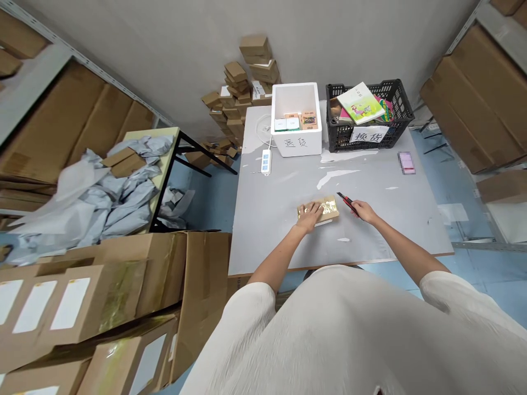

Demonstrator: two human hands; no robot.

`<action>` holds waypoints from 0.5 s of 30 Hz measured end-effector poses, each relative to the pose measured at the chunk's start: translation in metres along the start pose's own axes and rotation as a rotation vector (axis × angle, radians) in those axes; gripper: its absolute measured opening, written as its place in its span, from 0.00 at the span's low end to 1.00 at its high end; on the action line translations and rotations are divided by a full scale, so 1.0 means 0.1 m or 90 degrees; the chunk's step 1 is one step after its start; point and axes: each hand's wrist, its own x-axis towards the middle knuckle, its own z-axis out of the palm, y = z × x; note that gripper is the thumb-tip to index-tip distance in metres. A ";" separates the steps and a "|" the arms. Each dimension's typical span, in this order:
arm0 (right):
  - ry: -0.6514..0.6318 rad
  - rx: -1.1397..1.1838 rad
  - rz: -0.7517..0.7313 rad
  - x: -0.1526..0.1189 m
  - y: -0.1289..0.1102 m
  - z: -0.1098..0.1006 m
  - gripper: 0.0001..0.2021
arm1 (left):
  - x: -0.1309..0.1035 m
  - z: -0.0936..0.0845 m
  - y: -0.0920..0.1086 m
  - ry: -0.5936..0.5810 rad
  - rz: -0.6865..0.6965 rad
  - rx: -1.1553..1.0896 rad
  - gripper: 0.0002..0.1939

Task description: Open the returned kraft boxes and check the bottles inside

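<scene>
At the upper right of the frame, a white paper sign [369, 134] on the black crate [338, 136] reads 换货. Just left of it, the white foam box [314, 145] bears two handwritten characters, the second 货, the first unclear. Lettering on the booklet [359, 103] and the lower-left carton labels [71, 303] is too small to read.

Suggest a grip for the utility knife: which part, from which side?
Probably best by the red-and-black handle of the utility knife, coming from the right and near side. It is slim and straight, so fingers can wrap it, and the dark blade points left and away from the person. The right hand holds it there.
</scene>
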 end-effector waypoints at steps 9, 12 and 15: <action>-0.084 -0.176 -0.079 -0.06 -0.08 -0.26 0.12 | 0.12 0.03 0.29 0.122 -0.009 0.003 0.34; -0.092 -0.326 -0.148 0.00 -0.12 -0.33 0.13 | 0.20 0.09 0.39 0.099 -0.007 -0.007 0.31; -0.098 -0.456 -0.167 0.08 -0.17 -0.38 0.14 | 0.24 0.12 0.40 0.099 -0.011 -0.009 0.29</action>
